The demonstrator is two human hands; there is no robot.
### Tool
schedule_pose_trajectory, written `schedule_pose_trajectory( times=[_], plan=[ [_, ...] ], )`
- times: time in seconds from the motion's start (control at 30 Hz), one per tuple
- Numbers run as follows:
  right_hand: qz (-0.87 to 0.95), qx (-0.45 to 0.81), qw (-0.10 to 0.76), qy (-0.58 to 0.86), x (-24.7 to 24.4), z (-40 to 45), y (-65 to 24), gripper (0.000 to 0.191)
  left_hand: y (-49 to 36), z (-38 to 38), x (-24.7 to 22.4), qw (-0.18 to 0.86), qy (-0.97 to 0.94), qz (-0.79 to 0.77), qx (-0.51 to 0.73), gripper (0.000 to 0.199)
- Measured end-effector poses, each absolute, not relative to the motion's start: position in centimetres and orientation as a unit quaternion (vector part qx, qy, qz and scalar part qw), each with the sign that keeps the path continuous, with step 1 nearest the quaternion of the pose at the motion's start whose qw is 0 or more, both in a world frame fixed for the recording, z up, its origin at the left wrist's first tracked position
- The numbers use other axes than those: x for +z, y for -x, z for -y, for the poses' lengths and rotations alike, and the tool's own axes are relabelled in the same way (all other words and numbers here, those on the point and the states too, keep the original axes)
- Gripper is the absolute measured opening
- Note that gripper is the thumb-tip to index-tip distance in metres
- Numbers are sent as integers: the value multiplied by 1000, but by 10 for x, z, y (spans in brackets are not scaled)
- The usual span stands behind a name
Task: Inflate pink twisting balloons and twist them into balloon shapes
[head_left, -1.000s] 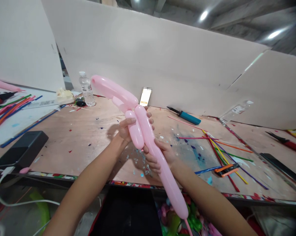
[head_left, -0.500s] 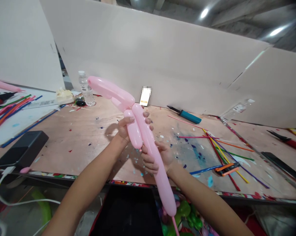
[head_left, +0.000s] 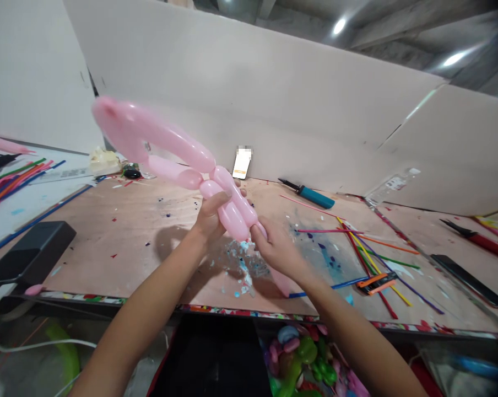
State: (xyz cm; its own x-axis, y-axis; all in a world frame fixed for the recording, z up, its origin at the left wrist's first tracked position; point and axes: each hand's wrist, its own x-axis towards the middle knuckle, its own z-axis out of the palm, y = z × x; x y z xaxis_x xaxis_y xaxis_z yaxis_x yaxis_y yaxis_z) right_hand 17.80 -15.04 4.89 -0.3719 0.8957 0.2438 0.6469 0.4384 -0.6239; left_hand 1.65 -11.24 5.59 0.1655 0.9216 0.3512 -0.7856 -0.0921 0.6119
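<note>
A pink modelling balloon (head_left: 187,144) is held over the table, bent into a long loop at the upper left and two shorter segments side by side. My left hand (head_left: 211,214) wraps round the short segments near the twist, thumb across the front and fingertips showing behind. My right hand (head_left: 274,245) pinches the balloon just below those segments, fingers closed on it. Beyond that grip the rest of the balloon runs down behind my right hand and is partly hidden. The loop's far end is blurred.
A phone (head_left: 242,162) leans on the white partition. A teal hand pump (head_left: 315,197) lies right of it. Uninflated balloons (head_left: 368,248) and an orange-black tool (head_left: 377,283) lie at right, a black box (head_left: 32,251) at left. Balloon shapes (head_left: 302,358) fill the space below the table edge.
The balloon's upper part has swung left and up, showing a loop and covering the bottle. My right hand has moved up the balloon to pinch it beside the short segments.
</note>
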Motion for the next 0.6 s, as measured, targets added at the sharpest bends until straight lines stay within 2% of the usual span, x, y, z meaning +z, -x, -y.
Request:
schedule_pose_trajectory(
  times=[0.1, 0.2, 0.3, 0.43, 0.6],
  plan=[
    [827, -53, 215, 516, 55, 150, -173, 27, -18, 114, 59, 627, -341, -134, 688, 29],
    [828, -155, 170, 511, 56, 149, -170, 24, -18, 109, 58, 614, -313, -165, 706, 30],
    [843, -119, 187, 489, 57, 147, -172, 24, -15, 104, 55, 628, -325, -157, 690, 33],
    [861, 22, 228, 455, 64, 140, -182, 16, -9, 101, 54, 648, -363, -109, 661, 40],
    [815, 184, 226, 500, 73, 134, -189, 44, -5, 106, 59, 655, -382, -64, 649, 43]
  ],
)
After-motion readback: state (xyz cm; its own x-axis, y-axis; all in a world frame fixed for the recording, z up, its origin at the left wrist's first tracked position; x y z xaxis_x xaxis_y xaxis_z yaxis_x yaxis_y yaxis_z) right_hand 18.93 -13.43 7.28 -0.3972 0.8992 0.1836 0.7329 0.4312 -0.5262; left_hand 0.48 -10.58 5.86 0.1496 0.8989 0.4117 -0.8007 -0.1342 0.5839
